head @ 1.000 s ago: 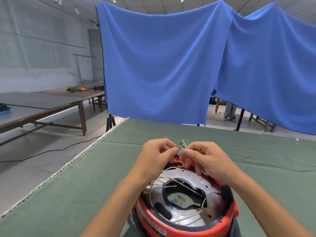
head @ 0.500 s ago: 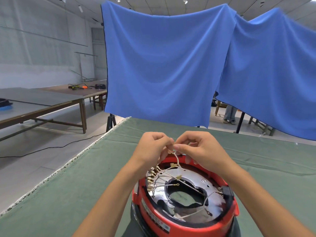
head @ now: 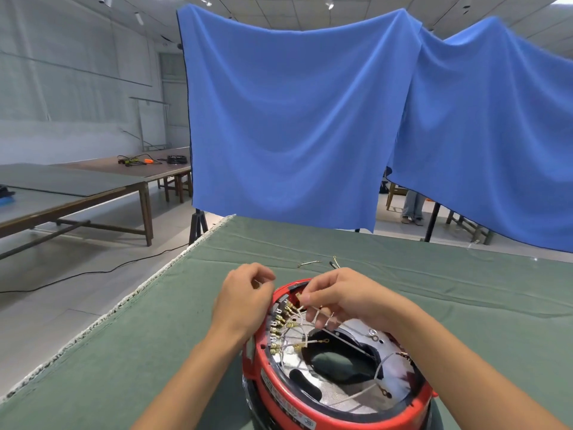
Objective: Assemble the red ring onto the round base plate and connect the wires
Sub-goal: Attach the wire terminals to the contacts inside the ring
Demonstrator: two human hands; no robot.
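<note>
The red ring sits around the shiny round base plate on the green table, near its front edge. A row of brass terminals lines the ring's left inner side, with thin white wires running across the plate. My right hand pinches a wire with a brass connector over the far left of the ring. My left hand hovers by the ring's far left rim with its fingers curled; whether it holds anything is unclear.
The green cloth table stretches ahead and to both sides. Small loose wire pieces lie beyond my hands. Blue cloth screens hang behind the table. Wooden tables stand at the left, and a person's legs show behind the screens.
My hands have parted: the left has drawn away to the left, and the right has lowered with its wire toward the terminal row. The view has tilted, showing more of the table.
</note>
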